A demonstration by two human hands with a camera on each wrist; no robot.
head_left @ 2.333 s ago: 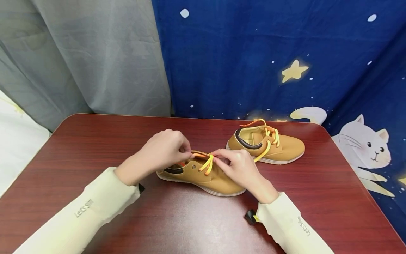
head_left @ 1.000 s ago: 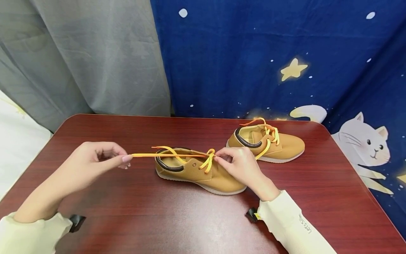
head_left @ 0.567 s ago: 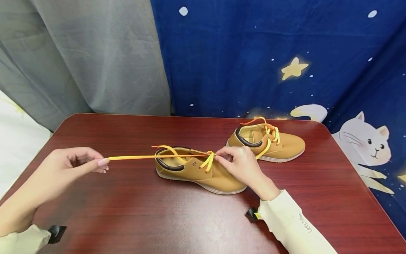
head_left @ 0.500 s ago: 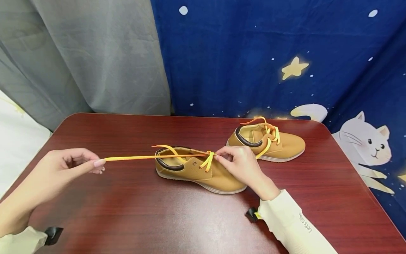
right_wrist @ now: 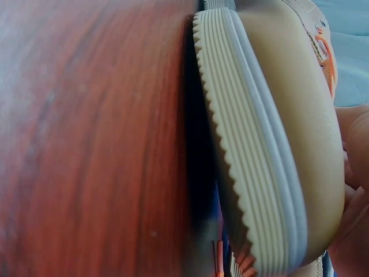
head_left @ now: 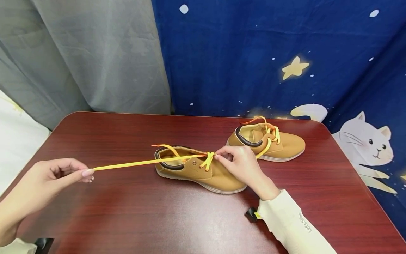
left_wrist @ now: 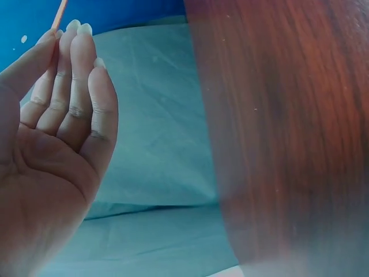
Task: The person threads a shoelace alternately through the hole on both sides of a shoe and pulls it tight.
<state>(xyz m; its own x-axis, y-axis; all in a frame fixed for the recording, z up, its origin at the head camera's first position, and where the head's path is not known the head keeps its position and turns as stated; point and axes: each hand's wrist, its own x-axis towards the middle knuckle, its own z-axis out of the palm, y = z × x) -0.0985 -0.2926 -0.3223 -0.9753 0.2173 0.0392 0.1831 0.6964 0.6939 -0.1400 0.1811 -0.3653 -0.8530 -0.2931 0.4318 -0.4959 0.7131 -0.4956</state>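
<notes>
A tan lace-up shoe (head_left: 222, 180) with a dark collar stands on the table, toe to the right. My left hand (head_left: 41, 185), well left of it, pinches the end of a yellow-orange shoelace (head_left: 127, 164) between thumb and forefinger. That lace runs taut from the shoe's upper eyelets, across the shoe opening. My right hand (head_left: 242, 167) pinches the shoe at its lacing, fingertips right beside the crossed laces (head_left: 207, 161); exactly what lies between them is hidden. The right wrist view shows the ribbed sole (right_wrist: 248, 138) edge close up. Another lace end (head_left: 168, 146) hangs over the collar.
A matching tan shoe (head_left: 288, 146), loosely laced, stands behind and to the right on the reddish-brown table (head_left: 142, 218). Grey curtain (head_left: 104, 53) and blue star-patterned curtain (head_left: 222, 53) hang beyond the table's far edge.
My left hand has taken the lace end from the lacing and drawn it far left, lately also slightly down, so the lace is stretched longer. My right hand stays at the lacing.
</notes>
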